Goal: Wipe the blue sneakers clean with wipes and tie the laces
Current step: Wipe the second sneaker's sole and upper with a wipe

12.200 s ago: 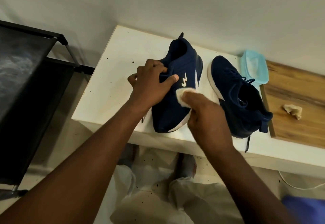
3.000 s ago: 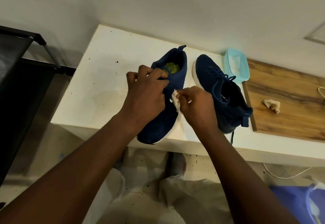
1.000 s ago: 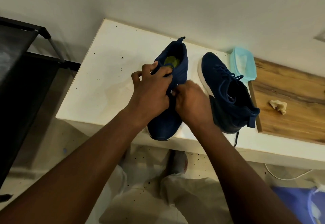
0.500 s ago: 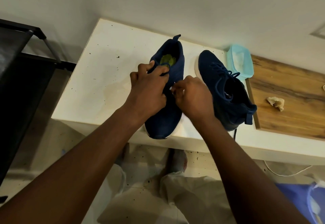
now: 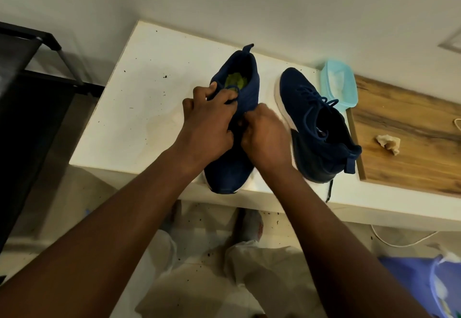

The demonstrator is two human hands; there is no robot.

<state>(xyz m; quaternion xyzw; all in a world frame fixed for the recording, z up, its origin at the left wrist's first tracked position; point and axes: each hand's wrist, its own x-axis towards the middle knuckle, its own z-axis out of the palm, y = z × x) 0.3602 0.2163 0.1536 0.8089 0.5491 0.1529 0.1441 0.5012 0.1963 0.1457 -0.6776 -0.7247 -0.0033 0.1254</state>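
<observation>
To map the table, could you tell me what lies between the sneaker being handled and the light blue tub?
In the head view, the other blue sneaker stands between the handled sneaker and the light blue tub.

I take this for a home corner: a black rack (image 5: 30,98) left of the left hand (image 5: 208,128), a white table (image 5: 139,108) beneath it, and a wooden board (image 5: 411,123) far right.

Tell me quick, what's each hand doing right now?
Left hand: closed, gripping the sneaker's opening.
Right hand: curled at that sneaker; its hold is hidden.
</observation>
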